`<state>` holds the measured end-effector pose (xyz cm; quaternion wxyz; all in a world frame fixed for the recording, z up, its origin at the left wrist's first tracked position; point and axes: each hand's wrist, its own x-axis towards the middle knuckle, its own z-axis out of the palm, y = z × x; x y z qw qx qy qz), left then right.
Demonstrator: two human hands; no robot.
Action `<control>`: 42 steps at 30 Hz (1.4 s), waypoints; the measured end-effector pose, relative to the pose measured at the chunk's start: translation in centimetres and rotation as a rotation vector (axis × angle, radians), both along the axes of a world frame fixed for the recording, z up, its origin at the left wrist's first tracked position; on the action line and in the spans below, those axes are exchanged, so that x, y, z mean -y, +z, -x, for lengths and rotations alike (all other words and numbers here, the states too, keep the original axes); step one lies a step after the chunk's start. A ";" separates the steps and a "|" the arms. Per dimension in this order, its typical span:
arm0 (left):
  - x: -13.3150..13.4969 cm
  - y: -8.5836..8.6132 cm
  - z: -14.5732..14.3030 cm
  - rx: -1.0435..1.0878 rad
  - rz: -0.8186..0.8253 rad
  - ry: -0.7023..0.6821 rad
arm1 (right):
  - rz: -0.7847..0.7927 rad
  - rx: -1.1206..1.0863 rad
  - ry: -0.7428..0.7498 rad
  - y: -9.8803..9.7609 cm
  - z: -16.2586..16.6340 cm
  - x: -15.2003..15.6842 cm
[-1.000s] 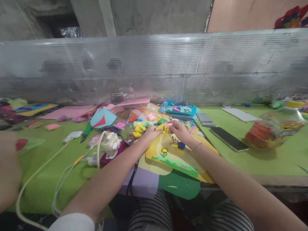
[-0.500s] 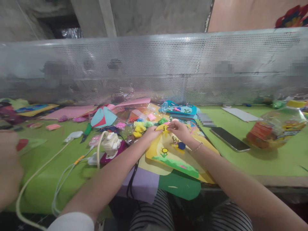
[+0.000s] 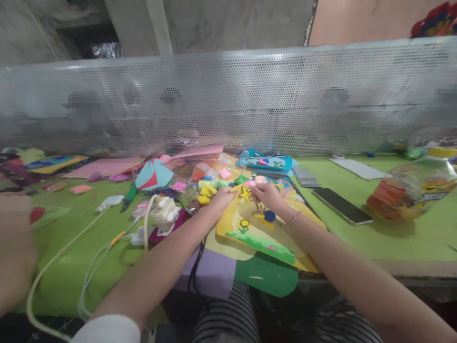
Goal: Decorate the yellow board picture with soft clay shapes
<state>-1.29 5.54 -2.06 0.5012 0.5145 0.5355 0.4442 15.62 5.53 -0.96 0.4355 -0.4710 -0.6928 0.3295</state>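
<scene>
A yellow picture sheet lies tilted in front of me. It carries a green strip along its bottom, a yellow flower, a figure with a dark blue round part and a yellow star with dark outlines near the top. My left hand is closed on the sheet's upper left edge. Just right of the star, my right hand is closed in a pinch at the sheet; whatever lies between its fingertips is too small to make out.
Bags of coloured clay lie beyond the sheet. A charger with cables and a green-handled cutter are on the left. To the right are a phone and a drink bottle. Another person's arm shows at far left.
My right hand has drawn slightly right, off the star, which now shows more fully. My left hand stays at the sheet's edge.
</scene>
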 end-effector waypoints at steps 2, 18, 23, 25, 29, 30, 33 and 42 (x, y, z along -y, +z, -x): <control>0.0 0.0 0.0 -0.017 -0.007 -0.002 | 0.016 -0.010 0.012 0.1 0.0 0.0; -0.2 0.1 0.1 -0.053 -0.037 -0.044 | 0.006 -0.028 -0.026 0.3 0.0 0.0; -0.3 0.0 0.2 -0.005 -0.009 -0.028 | -0.031 0.010 -0.022 0.6 0.0 0.4; -0.2 0.2 0.2 0.028 0.013 -0.031 | -0.050 0.013 -0.020 0.7 0.0 0.5; 0.2 0.8 -0.1 0.101 0.069 -0.034 | -0.102 0.021 0.000 0.6 -0.1 0.3; 0.3 0.9 -0.2 0.119 0.084 -0.032 | -0.109 0.028 0.008 0.5 -0.1 0.2; 0.4 1.2 -0.3 0.166 0.122 -0.029 | -0.121 0.065 0.019 0.1 -0.2 0.1; 0.1 0.9 0.0 0.217 0.175 -0.036 | -0.424 0.292 0.089 -0.1 0.2 0.7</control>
